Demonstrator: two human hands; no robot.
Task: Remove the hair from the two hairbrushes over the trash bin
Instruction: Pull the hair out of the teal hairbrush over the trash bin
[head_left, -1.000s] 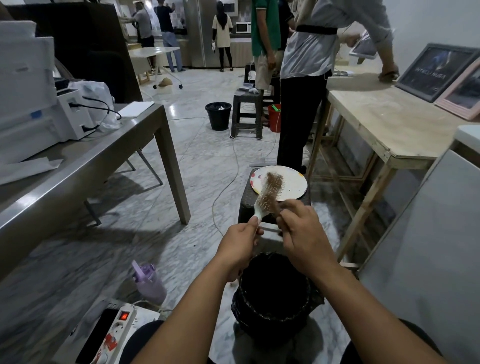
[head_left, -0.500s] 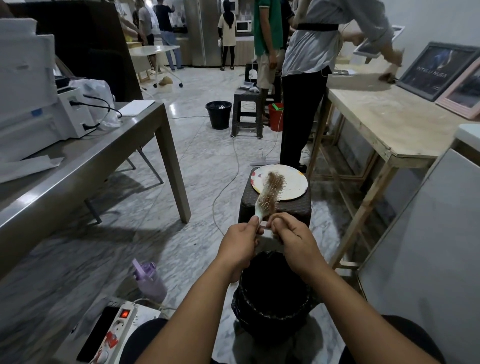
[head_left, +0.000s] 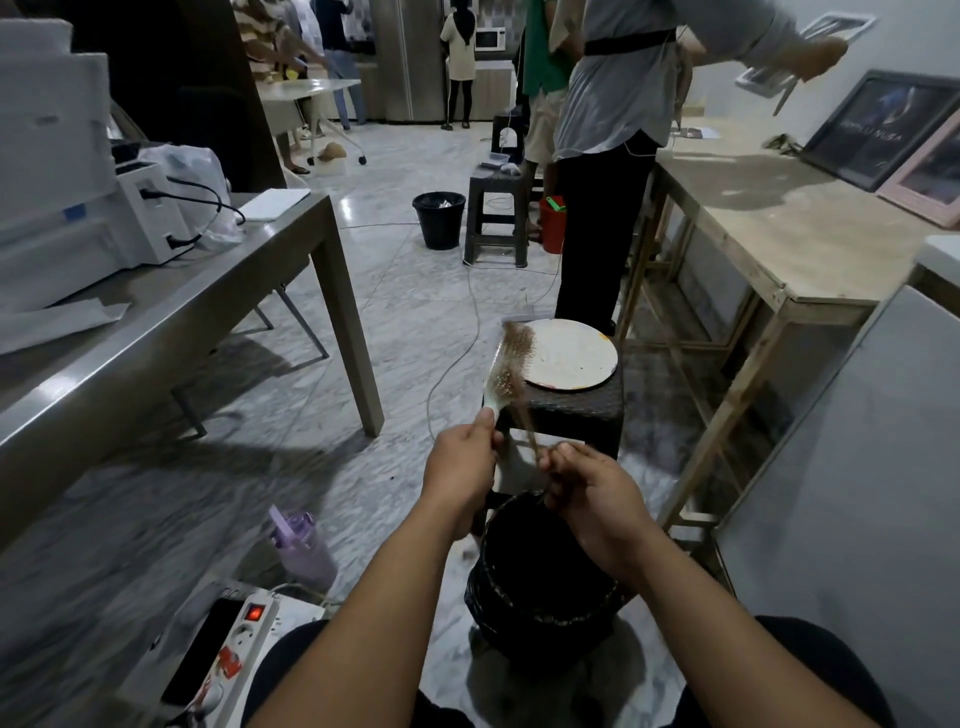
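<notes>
My left hand (head_left: 460, 465) grips the pale handle of a hairbrush (head_left: 511, 366) whose head points up and away, matted with brown hair. A strand of that hair (head_left: 527, 431) stretches from the bristles down to my right hand (head_left: 587, 491), which pinches its lower end. Both hands hover just above the black bag-lined trash bin (head_left: 540, 603) standing on the floor between my knees. Only one hairbrush is in sight.
A dark wicker stool (head_left: 571, 415) carrying a white plate (head_left: 571, 356) stands just beyond the bin. A person in black trousers (head_left: 592, 228) works at the wooden table (head_left: 769, 234) on the right. A grey table (head_left: 208, 296), purple bottle (head_left: 304, 545) and power strip (head_left: 239, 639) are on the left.
My right hand has drawn back and down from the brush toward the bin, pulling a strand of hair out of the bristles. The brush head tilted slightly left.
</notes>
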